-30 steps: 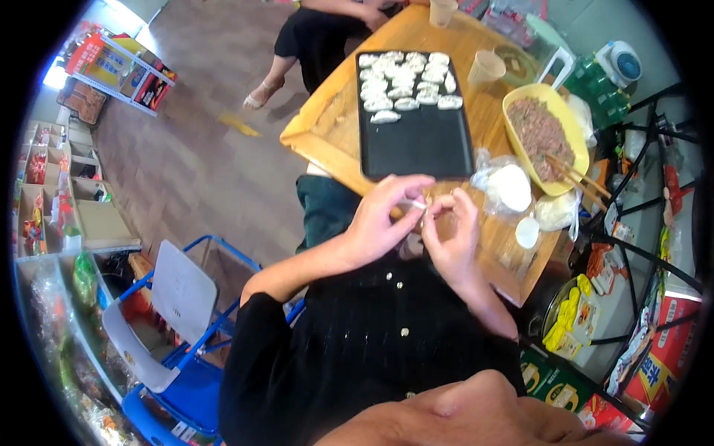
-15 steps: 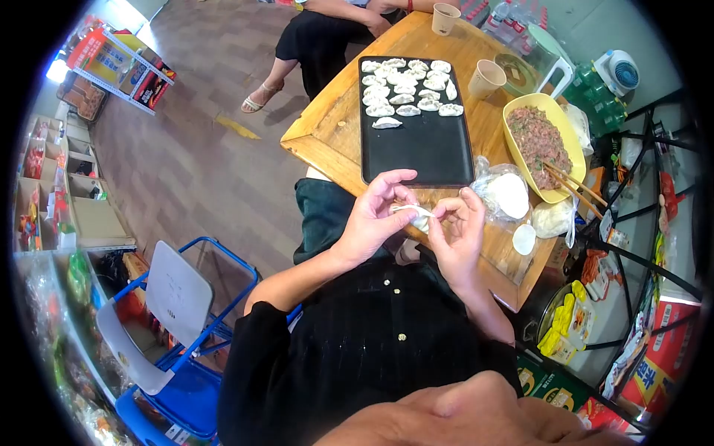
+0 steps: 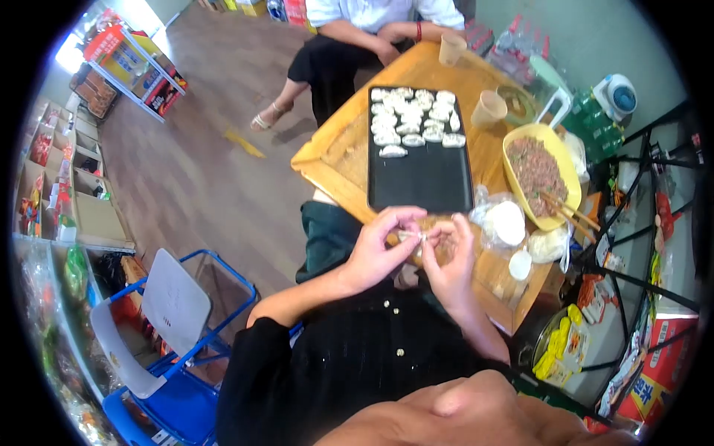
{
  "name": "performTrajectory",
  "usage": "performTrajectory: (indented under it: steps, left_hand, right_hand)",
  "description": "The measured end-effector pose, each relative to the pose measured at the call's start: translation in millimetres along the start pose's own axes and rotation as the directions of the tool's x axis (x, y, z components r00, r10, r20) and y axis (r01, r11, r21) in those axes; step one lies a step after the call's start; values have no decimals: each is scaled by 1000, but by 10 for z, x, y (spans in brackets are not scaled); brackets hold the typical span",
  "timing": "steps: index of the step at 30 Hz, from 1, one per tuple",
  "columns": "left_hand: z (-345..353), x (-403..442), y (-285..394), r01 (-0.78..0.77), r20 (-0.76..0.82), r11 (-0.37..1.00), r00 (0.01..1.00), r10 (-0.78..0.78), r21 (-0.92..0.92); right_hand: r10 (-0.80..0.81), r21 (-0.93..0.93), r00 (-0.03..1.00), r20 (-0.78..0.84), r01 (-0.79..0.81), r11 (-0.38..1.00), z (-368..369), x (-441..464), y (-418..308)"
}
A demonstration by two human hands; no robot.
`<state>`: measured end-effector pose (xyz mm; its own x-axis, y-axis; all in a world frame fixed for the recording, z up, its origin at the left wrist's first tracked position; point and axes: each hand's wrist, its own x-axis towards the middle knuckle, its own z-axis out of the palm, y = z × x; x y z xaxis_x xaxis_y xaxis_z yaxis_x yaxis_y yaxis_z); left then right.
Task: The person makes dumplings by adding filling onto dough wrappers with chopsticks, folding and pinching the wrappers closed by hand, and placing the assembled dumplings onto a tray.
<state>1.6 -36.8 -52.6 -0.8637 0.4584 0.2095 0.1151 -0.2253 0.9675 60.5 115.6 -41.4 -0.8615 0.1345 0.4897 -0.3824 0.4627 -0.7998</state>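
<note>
My left hand (image 3: 378, 251) and my right hand (image 3: 452, 260) meet over the near table edge, both closed in a pinch on a dumpling (image 3: 408, 236). Only a pale sliver of it shows between the fingertips. Just beyond lies a black tray (image 3: 420, 182), its far half covered with rows of white dumplings (image 3: 409, 115). Right of my right hand, a stack of round dough wrappers (image 3: 506, 223) sits on a plastic bag. One loose wrapper (image 3: 520, 264) rests closer to me on the wood.
A yellow bowl (image 3: 573, 186) of minced filling (image 3: 537, 175) holds chopsticks (image 3: 569, 208). Two paper cups (image 3: 489, 108) stand on the wooden table (image 3: 335, 160). A seated person (image 3: 357, 30) is across from me. A blue folding chair (image 3: 178, 297) is at left; black shelving stands right.
The view has tilted up, so the table and tray appear lower. Both hands keep their pinch on the dumpling, which is now more hidden by the fingers.
</note>
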Motion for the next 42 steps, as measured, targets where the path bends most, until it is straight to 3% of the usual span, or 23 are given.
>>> performTrajectory:
  steps: [6, 8, 9, 11, 14, 18, 23, 29, 37, 42]
  left_hand:
    - [-30, -9, 10, 2, 68, 1000, 998, -4, 27]
    - [-17, -7, 11, 19, 62, 989, 998, -10, -148]
    - [-17, -2, 1, 17, 63, 989, 998, -8, -147]
    - [-13, -2, -43, 176, 58, 893, 984, -167, -415]
    - [5, -17, -166, 218, 45, 825, 972, -229, -522]
    - [32, 2, -172, 203, 27, 836, 975, -219, -509]
    - [7, 5, -206, 120, 26, 958, 993, -117, -259]
    - [-19, -4, -168, 78, 35, 962, 997, -71, -263]
    - [-58, -58, -178, 129, 5, 939, 991, -135, -319]
    - [-72, -43, -157, 109, 9, 957, 994, -111, -270]
  right_hand:
    - [0, 35, 999, 41, -1, 999, 11, -1, 54]
    - [14, 28, 999, 49, -16, 999, 20, 1, 69]
    - [19, 42, 999, 36, -21, 999, 19, 0, 74]
    - [27, 52, 999, 21, -28, 998, 13, -8, 74]
    - [84, 110, 996, 9, -84, 990, 17, -3, 72]
    - [62, 39, 995, 79, -65, 997, 24, -29, 66]
    - [-19, -56, 995, 99, 25, 998, 61, -51, 64]
    - [0, -112, 999, 49, 5, 994, 81, -8, 68]
    - [33, -59, 998, 57, -29, 998, 102, 18, 78]
    - [52, -10, 987, 153, -51, 999, 53, 29, 48]
